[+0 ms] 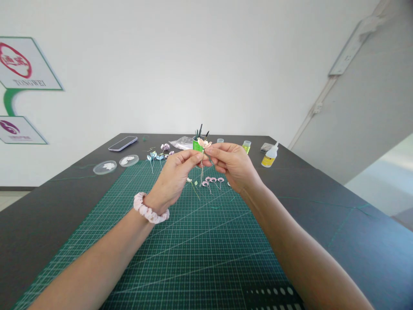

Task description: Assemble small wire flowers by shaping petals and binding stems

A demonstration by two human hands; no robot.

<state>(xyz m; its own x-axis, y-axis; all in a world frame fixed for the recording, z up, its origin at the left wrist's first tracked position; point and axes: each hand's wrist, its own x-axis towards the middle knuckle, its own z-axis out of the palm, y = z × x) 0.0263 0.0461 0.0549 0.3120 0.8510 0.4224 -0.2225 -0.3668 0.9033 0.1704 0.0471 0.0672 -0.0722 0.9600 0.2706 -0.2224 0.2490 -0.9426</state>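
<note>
A small pale pink craft flower (204, 144) is held up above the cutting mat, its thin wire stem hanging down below my fingers. My left hand (178, 171) pinches the stem just under the petals, with a pale scrunchie on the wrist. From the other side, my right hand (231, 163) has its thumb and fingertips closed at the base of the same flower. Beneath the hands, several purple wired petals (213, 180) lie on the mat, next to a small white bud with a green stem (195, 187).
The green cutting mat (180, 258) covers the middle of the dark table. Blue wired flowers (156, 157), two shallow dishes (105, 167) and a phone (123, 144) lie to the left. A green tool cup (196, 144) stands behind; a glue bottle (269, 156) stands right. A black hole template (272, 298) is in front.
</note>
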